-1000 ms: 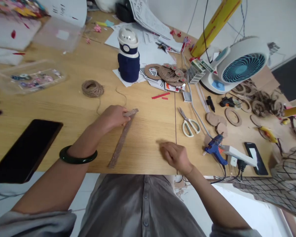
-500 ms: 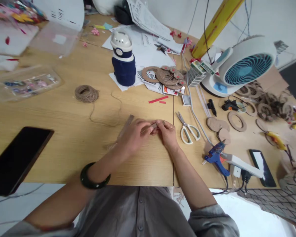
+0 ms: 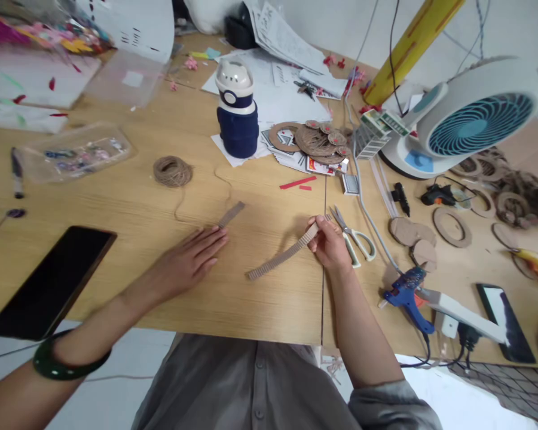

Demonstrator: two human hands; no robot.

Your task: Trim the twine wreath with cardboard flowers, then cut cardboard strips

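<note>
My right hand pinches one end of a corrugated cardboard strip between thumb and fingers. The strip slants down to the left, its free end near the tabletop. My left hand lies flat with fingers stretched out, over the lower part of a second cardboard strip; how much is under the fingers is hidden. Scissors with white handles lie just beyond my right hand, blades toward the back. A coil of brown twine sits behind my left hand, its loose end trailing across the table.
A black phone lies at left, a clear tray of beads behind it. A blue bottle stands at the back. On the right are a blue glue gun, power strip, cable, cardboard rings and a fan.
My hands have moved apart from the middle. The left went left and flattened on the table; the right keeps hold of one strip, which now hangs out in view.
</note>
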